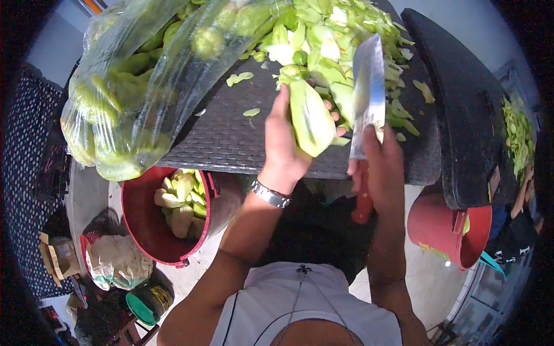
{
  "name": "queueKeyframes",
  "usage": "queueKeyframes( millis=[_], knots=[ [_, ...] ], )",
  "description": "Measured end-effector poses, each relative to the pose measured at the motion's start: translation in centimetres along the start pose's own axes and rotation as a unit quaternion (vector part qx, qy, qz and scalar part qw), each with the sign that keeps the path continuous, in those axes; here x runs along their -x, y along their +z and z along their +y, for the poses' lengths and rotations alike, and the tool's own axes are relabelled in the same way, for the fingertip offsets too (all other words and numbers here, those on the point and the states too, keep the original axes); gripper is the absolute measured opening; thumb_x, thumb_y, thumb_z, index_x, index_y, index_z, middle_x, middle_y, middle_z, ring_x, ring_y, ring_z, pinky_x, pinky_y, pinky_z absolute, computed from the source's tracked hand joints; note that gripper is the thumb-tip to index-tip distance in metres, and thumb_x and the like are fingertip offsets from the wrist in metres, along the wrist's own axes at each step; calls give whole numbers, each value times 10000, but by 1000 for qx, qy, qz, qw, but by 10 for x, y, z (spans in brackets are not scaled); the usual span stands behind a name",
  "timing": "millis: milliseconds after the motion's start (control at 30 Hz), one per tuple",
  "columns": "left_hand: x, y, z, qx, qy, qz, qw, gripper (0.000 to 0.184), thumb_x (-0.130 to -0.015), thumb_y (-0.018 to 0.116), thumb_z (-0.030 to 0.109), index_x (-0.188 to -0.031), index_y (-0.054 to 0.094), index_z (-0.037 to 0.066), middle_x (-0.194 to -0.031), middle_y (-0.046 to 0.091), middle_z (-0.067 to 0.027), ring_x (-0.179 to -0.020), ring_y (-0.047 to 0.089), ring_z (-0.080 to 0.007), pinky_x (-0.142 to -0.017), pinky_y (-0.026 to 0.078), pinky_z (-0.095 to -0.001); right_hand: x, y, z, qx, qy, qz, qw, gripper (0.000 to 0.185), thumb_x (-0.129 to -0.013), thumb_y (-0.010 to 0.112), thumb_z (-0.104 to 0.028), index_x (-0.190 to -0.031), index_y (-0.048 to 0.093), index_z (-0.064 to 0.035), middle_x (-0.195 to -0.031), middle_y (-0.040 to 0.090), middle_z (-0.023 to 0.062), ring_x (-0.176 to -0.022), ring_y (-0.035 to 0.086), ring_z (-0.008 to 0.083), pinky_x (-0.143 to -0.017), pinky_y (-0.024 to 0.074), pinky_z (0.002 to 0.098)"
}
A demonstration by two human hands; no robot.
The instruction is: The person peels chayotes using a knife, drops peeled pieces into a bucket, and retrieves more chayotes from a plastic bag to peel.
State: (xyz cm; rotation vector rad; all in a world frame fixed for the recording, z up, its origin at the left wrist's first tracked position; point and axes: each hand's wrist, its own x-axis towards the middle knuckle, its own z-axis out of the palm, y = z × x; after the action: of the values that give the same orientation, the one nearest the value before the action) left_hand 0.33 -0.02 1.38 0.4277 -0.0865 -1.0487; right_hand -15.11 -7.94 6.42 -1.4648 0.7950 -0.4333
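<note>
My left hand point(285, 135), with a metal watch at the wrist, holds a pale green vegetable point(311, 118) whose cut face is turned up. To its right, my right hand point(378, 161) grips a cleaver point(369, 81) by its red handle, the broad blade pointing away from me. Blade and vegetable are apart. Beyond both hands a heap of green peels and slices point(329, 34) covers part of the dark woven table point(231, 132). A clear plastic bag point(127, 98) full of green vegetables rests at the table's left side.
Below the table's left side stands a red bucket point(135, 225) holding peeled pieces. Another red bucket point(430, 222) is at the right, near a second dark table point(461, 109) with more green shreds point(517, 132). A sack point(118, 259) and a green container point(141, 305) sit lower left.
</note>
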Motion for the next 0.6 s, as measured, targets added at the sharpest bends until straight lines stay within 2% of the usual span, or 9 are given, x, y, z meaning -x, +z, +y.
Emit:
queueKeyframes(
  millis=[67,100,133,200,267,367,433,533,600],
  knots=[
    [0,1,7,3,-20,-4,1000,577,-1071,322,544,-1332,527,73,-1095,673,-196,-980,679,-391,-864,565,-589,-12,-13,-12,20,4,5,1000,274,-1084,483,-300,-1170,595,-65,-681,633,92,-481,596,200,-409,445,307],
    [3,5,12,1,-30,-5,1000,576,-1068,329,544,-1334,528,73,-1107,673,-200,-990,680,-396,-868,565,-587,-28,-24,-4,169,-117,67,976,301,-1073,500,-324,-1183,592,-59,-692,645,103,-504,616,213,-443,464,333],
    [6,7,17,0,-41,-7,999,575,-1066,335,543,-1335,528,72,-1118,672,-204,-1000,681,-400,-873,564,-585,-50,-38,10,311,-234,126,913,331,-1062,518,-348,-1196,589,-54,-703,657,114,-527,636,226,-477,484,358],
    [20,3,35,-19,-58,-64,996,557,-1052,417,511,-1372,514,65,-1124,674,-217,-929,706,-404,-783,597,-551,-70,-47,3,479,-301,200,800,367,-1045,543,-368,-1211,592,-44,-763,686,146,-631,679,287,-572,515,411],
    [49,-5,57,-103,-30,-104,989,613,-981,561,500,-1368,508,28,-1084,672,-209,-910,703,-376,-792,597,-524,-69,-51,-34,550,-217,236,771,374,-1035,557,-362,-1215,604,-37,-861,722,189,-793,725,383,-696,536,467],
    [106,-47,102,-293,46,-69,952,824,-740,803,432,-1358,516,-31,-1042,652,-162,-876,666,-276,-763,560,-400,-70,-74,-32,471,-225,251,815,380,-1029,565,-365,-1182,633,-24,-976,726,223,-945,703,438,-798,530,480],
    [149,-88,147,-419,23,-28,907,840,-649,867,358,-1319,546,-35,-1069,642,-135,-875,637,-230,-756,517,-332,-68,-85,-17,466,-231,261,814,346,-1020,581,-340,-1143,653,-24,-966,721,240,-910,697,455,-781,542,499],
    [225,-162,206,-471,-70,53,878,683,-698,859,213,-1293,594,7,-1168,636,-132,-989,626,-234,-840,501,-323,-70,-105,22,479,-206,261,813,330,-1018,586,-328,-1118,658,-23,-953,721,244,-892,694,464,-776,544,505],
    [252,-200,214,-561,-54,161,810,620,-775,817,174,-1337,599,31,-1238,627,-144,-1072,615,-240,-897,494,-333,-68,-103,32,468,-157,231,838,333,-1018,586,-331,-1120,655,-22,-949,722,243,-897,693,467,-781,541,501]
  ],
)
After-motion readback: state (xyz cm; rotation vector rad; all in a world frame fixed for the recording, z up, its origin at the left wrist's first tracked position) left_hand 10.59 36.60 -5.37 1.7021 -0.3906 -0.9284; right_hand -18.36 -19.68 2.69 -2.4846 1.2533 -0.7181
